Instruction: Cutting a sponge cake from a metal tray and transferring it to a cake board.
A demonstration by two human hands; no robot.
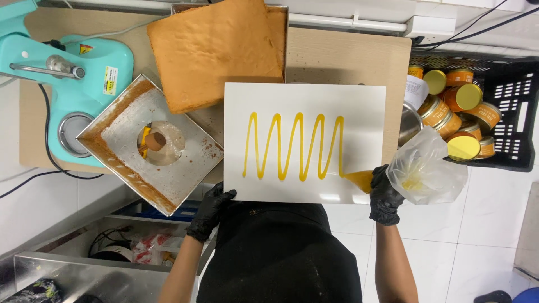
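Observation:
My right hand (385, 197), in a black glove, squeezes a clear piping bag (422, 171) with yellow filling; its tip (359, 179) rests at the lower right of a white board (306, 101). A yellow zigzag line (295, 147) runs across the board from left to the tip. My left hand (210, 211), also gloved in black, holds the board's lower left corner with curled fingers. Two sheets of brown sponge cake (216, 47) lie stacked in a tray behind the board.
An empty square metal baking tin (120, 129) with a small bowl in it sits at the left. A turquoise stand mixer (73, 84) stands far left. A black crate (511, 112) of yellow-lidded tins is at the right, beside a metal bowl (411, 123). Shelves lie below.

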